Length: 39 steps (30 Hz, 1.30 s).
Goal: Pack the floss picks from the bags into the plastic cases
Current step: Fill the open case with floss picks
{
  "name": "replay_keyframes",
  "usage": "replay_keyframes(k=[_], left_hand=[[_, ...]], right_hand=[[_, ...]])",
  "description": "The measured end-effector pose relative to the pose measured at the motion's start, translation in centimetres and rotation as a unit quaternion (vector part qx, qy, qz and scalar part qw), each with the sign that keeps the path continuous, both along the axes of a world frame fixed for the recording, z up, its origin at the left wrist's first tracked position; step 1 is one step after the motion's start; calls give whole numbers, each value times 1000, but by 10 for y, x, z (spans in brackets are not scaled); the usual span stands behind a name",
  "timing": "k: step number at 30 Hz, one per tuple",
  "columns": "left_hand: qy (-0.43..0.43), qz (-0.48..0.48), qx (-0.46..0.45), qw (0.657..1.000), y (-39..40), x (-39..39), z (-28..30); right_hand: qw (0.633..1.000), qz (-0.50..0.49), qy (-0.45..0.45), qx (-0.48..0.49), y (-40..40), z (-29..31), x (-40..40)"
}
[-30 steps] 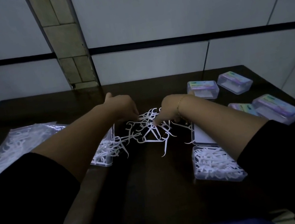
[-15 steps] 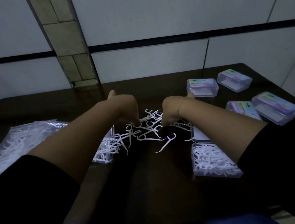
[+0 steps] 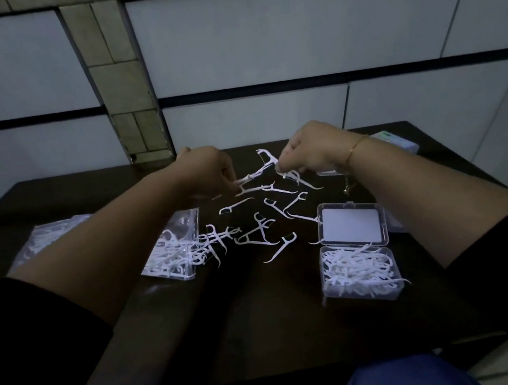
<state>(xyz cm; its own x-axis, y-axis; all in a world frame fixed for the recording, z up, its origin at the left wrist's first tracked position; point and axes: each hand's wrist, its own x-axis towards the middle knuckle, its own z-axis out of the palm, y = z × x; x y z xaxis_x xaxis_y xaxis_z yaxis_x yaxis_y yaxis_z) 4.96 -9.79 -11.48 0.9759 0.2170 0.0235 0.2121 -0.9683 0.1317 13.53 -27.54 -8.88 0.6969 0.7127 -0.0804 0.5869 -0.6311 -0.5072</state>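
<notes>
Head view: my left hand (image 3: 205, 172) and right hand (image 3: 312, 149) each pinch floss picks (image 3: 266, 165) above the loose scatter. Below my right wrist sits the open plastic case (image 3: 360, 270), part-filled; its label (image 3: 351, 223) reads blank white.

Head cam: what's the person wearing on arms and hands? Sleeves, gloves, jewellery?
No gloves: left hand and right hand are bare, as are both forearms. Short black sleeves end near the elbows. A thin gold-coloured bracelet circles the right wrist, with a small charm hanging below it. No watch or rings visible.
</notes>
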Motion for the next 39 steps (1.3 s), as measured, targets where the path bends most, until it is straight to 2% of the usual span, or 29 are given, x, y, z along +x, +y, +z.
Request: replay_keyframes(k=[2,5,10,14,23,26,30,35,39], left_hand=[[-15,-7,-13,1000,-7,-4,9],[-27,-21,-44,998,-19,-12,17],[-16,-39,-97,994,-45,-21,18],[-2,-66,-101,993,-66,-23,14],[-15,-145,-44,988,-101,-26,4],[-29,-163,-21,986,-112,-26,-4],[-20,-163,-26,986,-126,-24,-14],[-15,-169,12,985,-147,-19,-22],[-56,-182,53,980,-155,-20,-37]], right_hand=[[999,3,33,40,-15,10,-6],[997,7,58,45,-41,16,-13],[998,11,67,-7,-81,0,-22],[991,20,113,-69,-100,-19,-29],[989,33,118,-81,-115,-32,-32],[991,4,102,-90,-128,-28,-30],[991,-8,81,-104,-146,-27,-30],[990,-11,91,-105,-155,-29,-30],[990,8,88,-112,-157,-30,-32]])
